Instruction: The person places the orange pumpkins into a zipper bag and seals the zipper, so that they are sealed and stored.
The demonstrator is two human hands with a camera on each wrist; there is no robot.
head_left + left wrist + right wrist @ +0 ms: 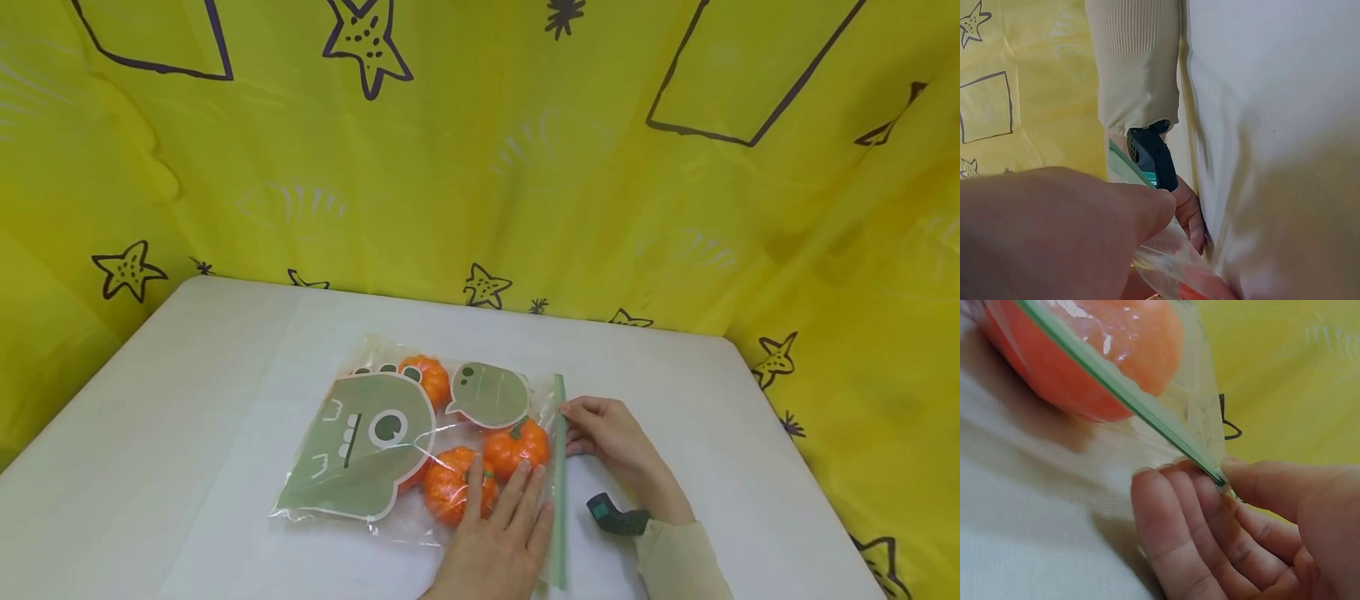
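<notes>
A clear zip bag [408,533] with a green one-eyed monster print lies on the table, its green zip strip [558,492] on the right side. Inside are several small orange pumpkins [450,492], some partly behind the print. My left hand [495,542] rests on the bag's near part, fingers straight over the pumpkins. At the far end of the strip, my right hand [618,446] pinches the zip edge; in the right wrist view the thumb of this hand [1260,531] presses the strip's corner against the fingers.
A dark camera [617,515] is worn on the right wrist, below the beige sleeve [678,558]. The white table [225,350] extends around the bag. Behind it hangs a yellow curtain [450,192] with drawn stars.
</notes>
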